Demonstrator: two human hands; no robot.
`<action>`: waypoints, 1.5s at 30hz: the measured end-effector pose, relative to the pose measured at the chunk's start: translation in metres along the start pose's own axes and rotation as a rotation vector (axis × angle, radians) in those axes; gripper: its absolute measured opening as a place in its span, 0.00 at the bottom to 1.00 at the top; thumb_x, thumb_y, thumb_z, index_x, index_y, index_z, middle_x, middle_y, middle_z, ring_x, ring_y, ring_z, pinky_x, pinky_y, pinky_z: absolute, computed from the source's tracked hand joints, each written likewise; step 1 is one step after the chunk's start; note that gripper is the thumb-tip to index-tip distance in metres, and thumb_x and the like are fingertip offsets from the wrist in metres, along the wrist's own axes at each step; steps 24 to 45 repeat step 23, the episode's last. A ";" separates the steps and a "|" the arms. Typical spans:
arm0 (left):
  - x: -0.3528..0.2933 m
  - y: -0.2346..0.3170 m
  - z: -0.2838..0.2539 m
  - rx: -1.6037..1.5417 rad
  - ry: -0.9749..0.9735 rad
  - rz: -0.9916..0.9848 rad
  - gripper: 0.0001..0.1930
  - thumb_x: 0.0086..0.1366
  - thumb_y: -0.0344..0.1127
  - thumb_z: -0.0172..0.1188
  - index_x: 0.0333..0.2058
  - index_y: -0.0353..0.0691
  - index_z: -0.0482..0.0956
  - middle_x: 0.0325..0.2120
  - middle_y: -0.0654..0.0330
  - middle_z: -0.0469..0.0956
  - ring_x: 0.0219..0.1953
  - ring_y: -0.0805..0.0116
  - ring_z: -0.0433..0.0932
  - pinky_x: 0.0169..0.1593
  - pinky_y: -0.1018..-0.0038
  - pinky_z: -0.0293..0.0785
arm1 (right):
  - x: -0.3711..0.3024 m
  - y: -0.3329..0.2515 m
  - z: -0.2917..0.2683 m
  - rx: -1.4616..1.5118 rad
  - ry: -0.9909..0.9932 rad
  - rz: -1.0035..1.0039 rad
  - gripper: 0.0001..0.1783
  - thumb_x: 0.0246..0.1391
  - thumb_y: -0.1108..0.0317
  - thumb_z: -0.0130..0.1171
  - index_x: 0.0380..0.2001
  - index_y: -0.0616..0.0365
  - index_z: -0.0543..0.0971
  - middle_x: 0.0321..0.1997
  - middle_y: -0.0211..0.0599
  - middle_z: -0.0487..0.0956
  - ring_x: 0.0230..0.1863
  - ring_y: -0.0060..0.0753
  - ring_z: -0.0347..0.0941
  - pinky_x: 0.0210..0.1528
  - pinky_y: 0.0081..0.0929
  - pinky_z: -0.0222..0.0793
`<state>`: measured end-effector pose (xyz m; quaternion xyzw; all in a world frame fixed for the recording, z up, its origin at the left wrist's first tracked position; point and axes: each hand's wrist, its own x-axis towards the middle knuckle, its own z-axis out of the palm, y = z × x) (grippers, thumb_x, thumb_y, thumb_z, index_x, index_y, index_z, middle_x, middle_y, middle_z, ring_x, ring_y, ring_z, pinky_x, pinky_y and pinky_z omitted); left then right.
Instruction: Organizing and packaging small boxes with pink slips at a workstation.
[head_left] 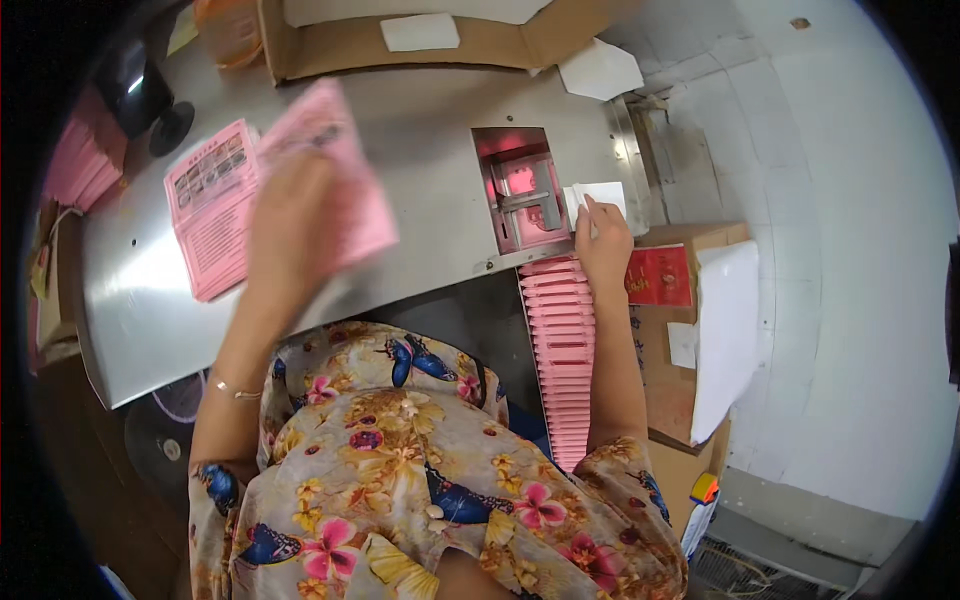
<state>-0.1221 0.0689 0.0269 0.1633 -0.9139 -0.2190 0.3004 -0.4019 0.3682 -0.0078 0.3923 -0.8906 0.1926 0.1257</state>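
My left hand [290, 225] holds a pink printed sheet [340, 170], blurred, lifted above the steel table [430, 200]. Beside it to the left lies a stack of pink printed sheets [205, 215]. My right hand [603, 245] pinches a small white folded paper [598, 197] at the right edge of a rectangular slot in the table [520, 190], where a pink folded sheet shows behind metal parts. Below the slot a row of folded pink sheets [563, 350] runs down toward me.
A cardboard box [420, 40] with white paper sits at the table's far edge. Brown cartons [680, 340] with a white sheet and a red label stand at the right. More pink stacks [85, 160] lie far left, beside a black object [140, 85].
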 end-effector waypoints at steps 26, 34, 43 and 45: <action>-0.041 -0.004 0.027 0.101 -0.401 0.200 0.24 0.64 0.40 0.61 0.56 0.37 0.73 0.70 0.47 0.57 0.72 0.45 0.53 0.71 0.41 0.47 | 0.012 0.057 0.003 0.023 -0.029 0.042 0.26 0.57 0.71 0.59 0.61 0.61 0.74 0.63 0.55 0.74 0.66 0.56 0.68 0.72 0.51 0.52; -0.041 -0.004 0.027 0.101 -0.401 0.200 0.24 0.64 0.40 0.61 0.56 0.37 0.73 0.70 0.47 0.57 0.72 0.45 0.53 0.71 0.41 0.47 | 0.012 0.057 0.003 0.023 -0.029 0.042 0.26 0.57 0.71 0.59 0.61 0.61 0.74 0.63 0.55 0.74 0.66 0.56 0.68 0.72 0.51 0.52; -0.041 -0.004 0.027 0.101 -0.401 0.200 0.24 0.64 0.40 0.61 0.56 0.37 0.73 0.70 0.47 0.57 0.72 0.45 0.53 0.71 0.41 0.47 | 0.012 0.057 0.003 0.023 -0.029 0.042 0.26 0.57 0.71 0.59 0.61 0.61 0.74 0.63 0.55 0.74 0.66 0.56 0.68 0.72 0.51 0.52; -0.041 -0.004 0.027 0.101 -0.401 0.200 0.24 0.64 0.40 0.61 0.56 0.37 0.73 0.70 0.47 0.57 0.72 0.45 0.53 0.71 0.41 0.47 | 0.012 0.057 0.003 0.023 -0.029 0.042 0.26 0.57 0.71 0.59 0.61 0.61 0.74 0.63 0.55 0.74 0.66 0.56 0.68 0.72 0.51 0.52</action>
